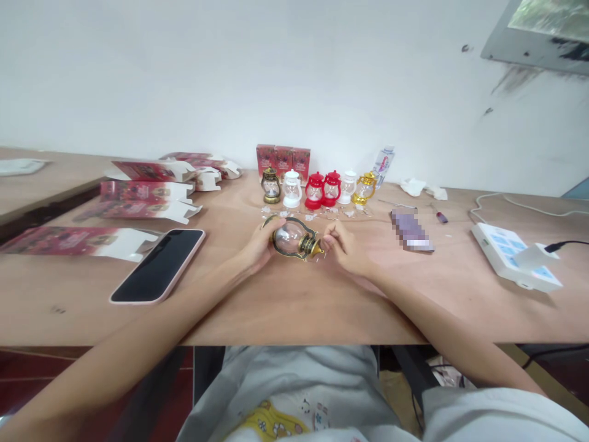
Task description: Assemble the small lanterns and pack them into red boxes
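Note:
A small bronze-coloured toy lantern [291, 236] lies on its side above the table, its clear globe and dark handle frame showing. My left hand [263, 247] is closed around its base. Close to the lantern's pointed gold top, my right hand [343, 247] has its fingers pinched together. Whatever those fingers hold is too small to make out. Behind my hands, several small clear and whitish bits [311, 216] lie scattered on the table.
At the back stand a bronze lantern [271, 186], white lantern [291, 189], red lantern [315, 191] and gold lantern [365, 188], before red boxes [284, 161]. Flattened cartons [138, 199] and a phone [159, 267] lie left. A power strip [515, 255] sits right.

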Demonstrator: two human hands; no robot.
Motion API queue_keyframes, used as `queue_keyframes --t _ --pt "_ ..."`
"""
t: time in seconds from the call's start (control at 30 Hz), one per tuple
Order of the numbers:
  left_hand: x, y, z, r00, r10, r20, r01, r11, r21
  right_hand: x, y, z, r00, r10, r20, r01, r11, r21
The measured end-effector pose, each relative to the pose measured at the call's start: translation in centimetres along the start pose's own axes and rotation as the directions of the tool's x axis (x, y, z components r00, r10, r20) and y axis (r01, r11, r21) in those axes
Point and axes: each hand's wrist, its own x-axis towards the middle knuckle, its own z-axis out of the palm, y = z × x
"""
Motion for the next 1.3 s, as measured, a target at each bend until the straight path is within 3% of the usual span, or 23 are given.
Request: queue_keyframes --t 0.23,0.5,0.63,0.8,0.97,1.07,1.13,1.23,1.3 --pt "0.3 0.0 -0.1 0.999 0.008 0.033 -0.006 0.998 -0.059 0.2 0.7 0.3 0.991 0.131 -0.011 -0.125 0.966 0.224" --pt "0.2 0.0 0.3 0.997 0.073 0.039 -0.072 0.997 -0.027 0.8 2.8 0.4 0.942 0.243 -0.233 -0.178 0.948 0.265" --pt "0.0 0.1 0.2 0.999 -0.003 0.036 0.006 0.997 -0.082 0.7 2.2 0.6 0.960 0.236 -0.151 -0.175 0.926 0.335" --pt "-0.2 -0.2 0.3 0.997 -0.039 0.069 0.044 0.996 -0.079 0.6 2.0 0.7 0.974 0.181 -0.137 -0.147 0.963 0.228" --pt "0.6 -0.8 -0.1 0.991 0.126 -0.049 -0.122 0.990 0.075 0.8 3.0 0.0 0.920 0.173 -0.351 -0.170 0.985 0.042" --pt "1.3 -1.3 -0.6 0.947 0.293 -0.130 -0.254 0.934 0.252 0.5 2.2 0.1 0.918 0.073 -0.390 -0.096 0.995 -0.040" --pt "1.5 -1.6 -0.7 0.914 0.376 -0.152 -0.314 0.893 0.322 0.0 1.0 0.5 0.942 -0.066 -0.330 0.026 0.992 -0.124" --pt "1.4 -1.8 -0.6 0.921 0.368 -0.125 -0.326 0.906 0.270 -0.7 -0.5 1.1 0.941 -0.311 -0.133 0.271 0.928 -0.256" --pt "1.2 -1.8 -0.4 0.943 0.322 -0.078 -0.303 0.934 0.187 -0.8 -0.8 1.3 0.908 -0.396 -0.134 0.346 0.891 -0.293"
